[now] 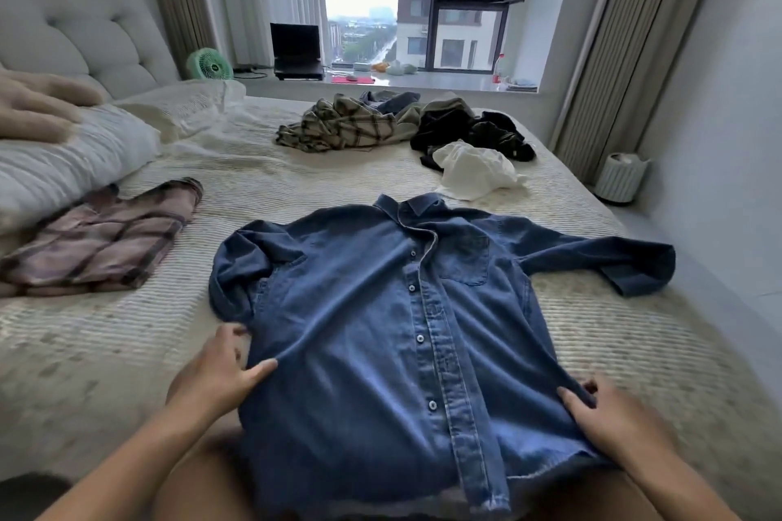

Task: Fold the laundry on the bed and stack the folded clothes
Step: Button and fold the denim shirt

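The left hand (pixel 220 368) pinches the left side seam of a blue denim shirt (pixel 393 309), thumb on top of the cloth and fingers curled beneath the edge. The right hand (pixel 605 415) grips the right side seam the same way, thumb over the fabric, fingertips tucked under. Between them the one denim shirt lies front up and buttoned on the bed (pixel 127 351), collar toward the window, hem toward the person, both sleeves spread outward.

To the left lies one folded pink plaid garment (pixel 101 241), just beside a white pillow (pixel 63 165). Farther up the bed are an unfolded green plaid shirt (pixel 338 127), a crumpled white garment (pixel 474 173) and a heap of dark clothes (pixel 469 127); how many pieces are in the heap cannot be told. On the windowsill stand one green fan (pixel 209 64) and one laptop (pixel 296 51).
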